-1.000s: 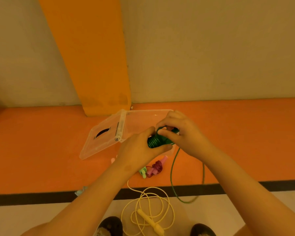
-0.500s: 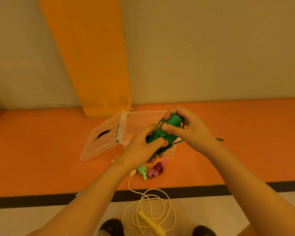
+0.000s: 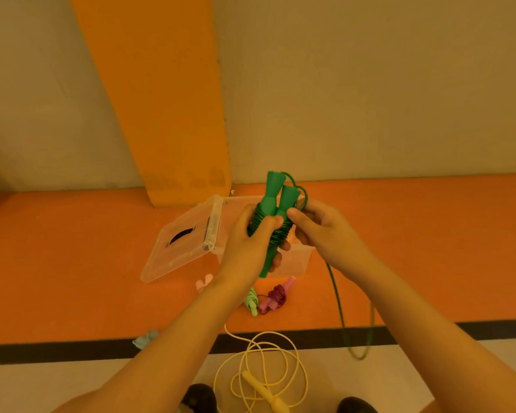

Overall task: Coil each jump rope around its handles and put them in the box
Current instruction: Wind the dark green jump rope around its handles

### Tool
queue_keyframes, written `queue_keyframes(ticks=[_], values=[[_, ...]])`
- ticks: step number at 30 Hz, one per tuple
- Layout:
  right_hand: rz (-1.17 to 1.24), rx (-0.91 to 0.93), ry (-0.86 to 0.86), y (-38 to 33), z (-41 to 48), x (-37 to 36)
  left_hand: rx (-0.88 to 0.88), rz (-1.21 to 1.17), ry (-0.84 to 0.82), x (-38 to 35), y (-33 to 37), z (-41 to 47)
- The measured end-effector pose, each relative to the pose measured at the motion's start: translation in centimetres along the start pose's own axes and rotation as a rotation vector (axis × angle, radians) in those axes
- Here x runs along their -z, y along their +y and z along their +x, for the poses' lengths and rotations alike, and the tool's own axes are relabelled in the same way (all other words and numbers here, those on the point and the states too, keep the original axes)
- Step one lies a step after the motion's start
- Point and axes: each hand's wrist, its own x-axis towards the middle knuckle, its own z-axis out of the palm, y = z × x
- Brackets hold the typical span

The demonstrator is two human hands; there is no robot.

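My left hand (image 3: 246,245) grips the two handles of the green jump rope (image 3: 273,204), held upright side by side with cord wound around their middle. My right hand (image 3: 322,234) pinches the green cord at the handles' right side. A loose green loop (image 3: 340,308) hangs from there down to the floor. Behind my hands sits the clear plastic box (image 3: 298,263), its lid (image 3: 185,242) open to the left. On the orange floor in front of the box lie a coiled pink rope (image 3: 276,298) and a light green one (image 3: 251,302).
A yellow jump rope (image 3: 262,371) lies uncoiled on the pale floor near my shoes. A pink piece (image 3: 203,283) and a pale teal piece (image 3: 145,339) lie left of my left arm. An orange pillar (image 3: 173,99) and the wall stand behind the box.
Both hands have risen and turned the green handles upright. More cord is wound on the handles, and the loose green loop now hangs to the right of my right arm.
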Motion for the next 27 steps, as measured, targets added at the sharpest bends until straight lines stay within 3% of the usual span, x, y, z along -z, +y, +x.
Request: queue_keyframes(ticks=[4, 8, 14, 16, 21, 23, 27], values=[[-0.063, -0.055, 0.041, 0.0, 0.2, -0.1, -0.038, 0.043, 0.020, -0.1, 0.0, 0.0], [-0.363, -0.116, 0.101, 0.3, 0.0, 0.0, -0.110, 0.133, 0.051, 0.3, -0.4, 0.4], [-0.760, -0.147, -0.037, 0.5, -0.5, 1.7, -0.065, 0.320, 0.202, 3.7, -1.8, 2.7], [-0.793, -0.024, -0.031, 0.0, -0.8, 1.8, -0.033, 0.509, 0.099, 4.7, -2.2, 3.0], [-0.930, 0.230, -0.144, -0.5, -1.3, 0.7, -0.014, 0.799, -0.390, 3.4, -3.0, 1.2], [-0.819, 0.230, -0.144, -0.6, -1.3, 0.8, -0.071, 0.868, -0.437, 3.0, -2.9, 0.9], [-0.631, 0.267, -0.079, -0.3, -0.9, 1.1, -0.121, 0.881, -0.365, 3.0, -2.1, 0.7]])
